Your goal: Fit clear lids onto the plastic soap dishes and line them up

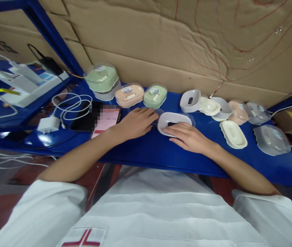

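Observation:
A pale grey oval soap dish [163, 120] with a dark slot in its floor lies before me, and a clear rim shows along its right end. My right hand [190, 136] grips its near side, fingers inside the dish and thumb outside the wall. Just left of the dish, my left hand [139, 122] is curled over a clear plastic lid [159, 112], mostly hidden under the fingers. Behind my hands stand a peach lidded soap box [130, 96] and a green lidded soap box [155, 96].
On the blue shelf [140, 151], more dishes are at right, including a cream tray [233, 134] and a clear-lidded grey box [271, 140]. At left are a stacked green box [102, 78], a phone [108, 120], a charger [48, 124] and a power strip [32, 92]. Cardboard [146, 44] closes the back.

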A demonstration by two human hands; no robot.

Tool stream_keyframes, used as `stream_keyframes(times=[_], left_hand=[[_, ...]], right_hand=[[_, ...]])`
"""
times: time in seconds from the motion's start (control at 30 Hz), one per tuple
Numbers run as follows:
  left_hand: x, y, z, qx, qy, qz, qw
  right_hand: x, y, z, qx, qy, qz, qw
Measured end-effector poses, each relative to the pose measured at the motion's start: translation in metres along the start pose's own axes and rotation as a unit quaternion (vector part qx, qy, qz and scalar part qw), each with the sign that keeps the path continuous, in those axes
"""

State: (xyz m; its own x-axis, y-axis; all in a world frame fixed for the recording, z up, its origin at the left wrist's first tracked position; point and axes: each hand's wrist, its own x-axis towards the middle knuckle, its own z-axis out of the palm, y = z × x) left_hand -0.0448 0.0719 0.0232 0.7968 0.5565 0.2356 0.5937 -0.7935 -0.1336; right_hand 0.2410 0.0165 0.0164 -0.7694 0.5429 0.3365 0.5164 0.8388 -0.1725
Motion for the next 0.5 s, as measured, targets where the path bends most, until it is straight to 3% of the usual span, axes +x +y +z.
stream_keyframes(times=[0.2, 0.33, 0.4, 0.5], left_hand=[[0.0, 0.005, 0.002, -0.086, 0.055, 0.023, 0.994], [-0.001, 0.01, 0.003, -0.116, 0.041, 0.135, 0.983], [-0.001, 0.013, 0.006, -0.114, 0.031, 0.163, 0.98], [0.001, 0.015, 0.009, -0.096, 0.032, 0.154, 0.983]], right_hand=[[-0.003, 0.013, -0.005, -0.011, 0.002, 0.038, 0.999], [-0.005, 0.024, -0.015, -0.013, 0.021, 0.066, 0.998], [-0.008, 0.036, -0.024, -0.047, 0.046, 0.106, 0.992], [-0.02, 0.064, -0.035, -0.14, 0.074, 0.207, 0.965]])
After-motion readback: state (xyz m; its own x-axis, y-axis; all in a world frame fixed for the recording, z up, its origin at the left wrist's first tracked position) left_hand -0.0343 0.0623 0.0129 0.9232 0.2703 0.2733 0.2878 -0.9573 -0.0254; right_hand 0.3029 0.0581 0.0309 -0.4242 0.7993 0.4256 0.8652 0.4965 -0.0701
